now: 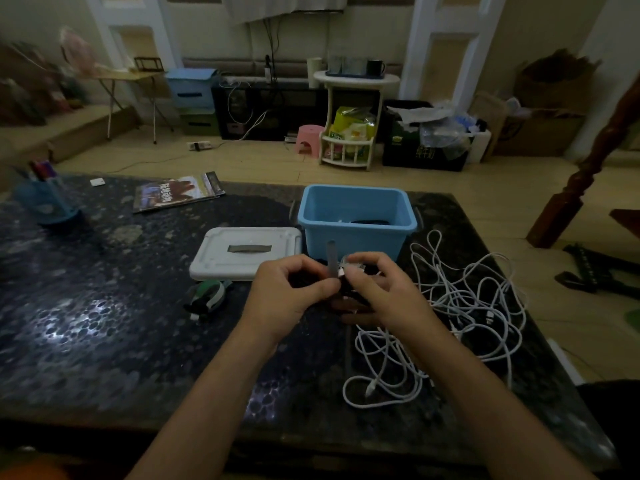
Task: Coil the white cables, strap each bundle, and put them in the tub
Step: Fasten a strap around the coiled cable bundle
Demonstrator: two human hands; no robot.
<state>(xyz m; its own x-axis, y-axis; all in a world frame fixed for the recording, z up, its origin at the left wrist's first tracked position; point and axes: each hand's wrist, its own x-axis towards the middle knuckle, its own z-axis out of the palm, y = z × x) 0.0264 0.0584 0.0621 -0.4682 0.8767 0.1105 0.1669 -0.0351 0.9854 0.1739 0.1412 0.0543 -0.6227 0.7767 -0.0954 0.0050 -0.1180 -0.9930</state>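
Head view. Both forearms enter from the bottom edge and meet at centre frame above the dark stone table (104, 323). Left hand (291, 292) has fingers curled, thumb and fingers pinching a grey strap (331, 258) whose free end stands upright. Right hand (377, 292) is likewise curled, gripping a small bundle between the two hands; the bundle is largely hidden by the fingers and its contents cannot be confirmed. Loose white cables (450, 306) lie tangled on the table at lower right of centre, one strand running under the right wrist. Blue tub (356, 220) stands open just beyond the hands, something dark inside; its white lid (246, 252) lies beside it to the left.

Risks, as judged: the strap's free end is unsecured, so a slackened pinch could let the coil spring open. The strand beneath the right wrist may snag and drag the tangle when the bundle is lifted towards the tub. Poor lighting makes misthreading the strap likely
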